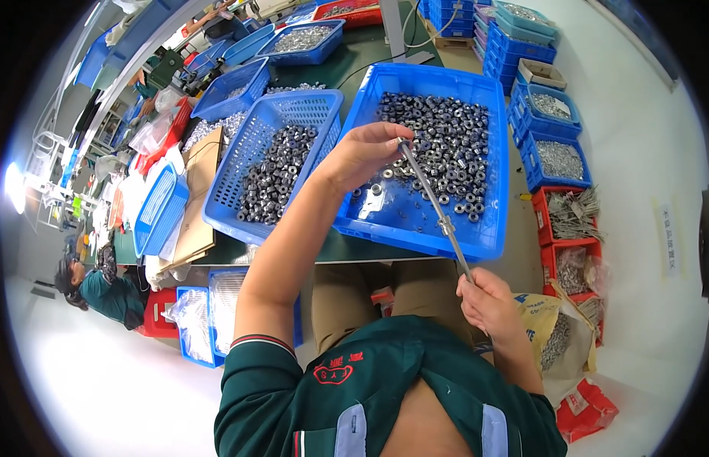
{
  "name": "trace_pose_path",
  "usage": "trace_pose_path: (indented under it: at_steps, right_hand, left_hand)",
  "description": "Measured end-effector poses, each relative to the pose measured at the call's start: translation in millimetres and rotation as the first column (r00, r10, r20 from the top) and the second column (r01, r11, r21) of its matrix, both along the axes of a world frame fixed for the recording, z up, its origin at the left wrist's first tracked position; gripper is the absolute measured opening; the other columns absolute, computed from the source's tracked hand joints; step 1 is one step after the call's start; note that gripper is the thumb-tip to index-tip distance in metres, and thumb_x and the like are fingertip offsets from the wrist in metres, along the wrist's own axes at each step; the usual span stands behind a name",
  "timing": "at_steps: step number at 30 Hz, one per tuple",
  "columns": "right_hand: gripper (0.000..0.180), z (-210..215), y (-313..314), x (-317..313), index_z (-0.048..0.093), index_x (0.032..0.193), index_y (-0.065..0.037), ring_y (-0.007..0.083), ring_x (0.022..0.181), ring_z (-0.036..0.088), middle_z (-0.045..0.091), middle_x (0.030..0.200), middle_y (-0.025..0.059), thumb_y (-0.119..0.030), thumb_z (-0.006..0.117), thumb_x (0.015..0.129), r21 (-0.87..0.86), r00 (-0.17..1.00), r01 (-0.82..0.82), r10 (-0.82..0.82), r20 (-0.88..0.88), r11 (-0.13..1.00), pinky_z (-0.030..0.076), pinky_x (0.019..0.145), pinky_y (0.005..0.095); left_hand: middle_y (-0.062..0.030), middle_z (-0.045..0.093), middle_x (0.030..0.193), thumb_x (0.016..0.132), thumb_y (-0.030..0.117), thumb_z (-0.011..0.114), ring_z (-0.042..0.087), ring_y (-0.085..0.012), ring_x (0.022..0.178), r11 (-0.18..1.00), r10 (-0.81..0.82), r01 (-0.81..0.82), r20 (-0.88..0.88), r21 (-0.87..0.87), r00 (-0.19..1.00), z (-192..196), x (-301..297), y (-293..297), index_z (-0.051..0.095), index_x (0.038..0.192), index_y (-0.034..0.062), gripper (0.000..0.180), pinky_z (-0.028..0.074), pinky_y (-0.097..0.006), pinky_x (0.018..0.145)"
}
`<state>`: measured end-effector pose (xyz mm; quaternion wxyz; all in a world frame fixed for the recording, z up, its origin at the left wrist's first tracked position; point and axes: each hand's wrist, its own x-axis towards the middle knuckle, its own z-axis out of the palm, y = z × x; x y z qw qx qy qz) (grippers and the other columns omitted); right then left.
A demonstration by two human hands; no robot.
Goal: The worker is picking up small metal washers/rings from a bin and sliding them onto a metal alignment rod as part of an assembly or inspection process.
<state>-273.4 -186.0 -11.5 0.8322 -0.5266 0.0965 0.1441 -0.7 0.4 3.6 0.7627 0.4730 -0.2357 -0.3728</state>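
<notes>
Right hand (488, 301), lower centre-right of frame, gripping lower end of long metal rod (434, 206), fingers closed round it. Rod slanting up-left, one nut (445, 225) sitting partway along it. Left hand (362, 152), frame centre, pinching rod's top end, fingertips together. Beneath, solid blue tray (488, 244) holding loose dark nuts. Left of it, blue mesh basket (252, 145) holding more.
</notes>
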Motion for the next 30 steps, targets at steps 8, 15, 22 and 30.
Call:
trace_pose_path:
  at_steps: [8, 15, 22, 30]
  right_hand:
    - [0.012, -3.7, -2.0, -4.0, 0.049, 0.085, -0.004, 0.0012, 0.042, 0.033, 0.040, 0.057, -0.0054, -0.013, 0.051, 0.093, -0.007, 0.998, 0.043, -0.043, -0.037, 0.999, 0.026, 0.039, 0.0162]
    - [0.010, -0.7, 4.3, 3.5, 0.049, 0.086, -0.004, 0.0002, 0.045, 0.034, 0.041, 0.061, -0.0058, -0.011, 0.053, 0.091, 0.007, 0.985, 0.126, -0.126, 0.114, 0.992, 0.024, 0.040, 0.0155]
    - [0.011, -3.6, 2.8, -5.0, 0.049, 0.087, -0.004, 0.0008, 0.043, 0.034, 0.040, 0.057, -0.0054, -0.013, 0.052, 0.092, 0.028, 0.998, 0.035, -0.036, 0.046, 0.999, 0.026, 0.039, 0.0157]
    - [0.013, -5.0, 3.3, -5.2, 0.049, 0.086, -0.004, 0.0014, 0.041, 0.032, 0.039, 0.055, -0.0053, -0.015, 0.050, 0.094, 0.042, 0.999, -0.019, 0.018, 0.030, 0.999, 0.025, 0.038, 0.0159]
  left_hand:
    - [-0.0070, 0.061, 0.100, 0.085, 0.012, 0.062, 0.056, -0.0169, 0.093, 0.992, 0.079, -0.073, 0.062, -0.102, 0.995, 5.5, 0.7, 1.6, 0.059, 0.109, 0.0019, 0.027, 0.042, -0.031, 0.086]
    - [-0.0072, 0.058, 0.095, 0.090, 0.019, 0.057, 0.055, -0.0168, 0.089, 0.997, -0.005, 0.003, -0.028, -0.076, 1.000, 2.1, -7.6, 0.1, 0.057, 0.110, 0.0002, 0.027, 0.043, -0.029, 0.079]
    - [-0.0048, 0.057, 0.091, 0.090, 0.021, 0.058, 0.054, -0.0162, 0.087, 0.994, 0.044, -0.052, -0.082, -0.096, 0.996, 3.3, -10.0, 1.4, 0.058, 0.103, 0.0031, 0.022, 0.043, -0.028, 0.075]
    - [-0.0043, 0.058, 0.092, 0.085, 0.011, 0.062, 0.057, -0.0145, 0.085, 0.999, 0.028, -0.027, 0.016, -0.033, 0.999, 6.2, -8.4, 4.2, 0.059, 0.100, 0.0030, 0.017, 0.045, -0.028, 0.079]
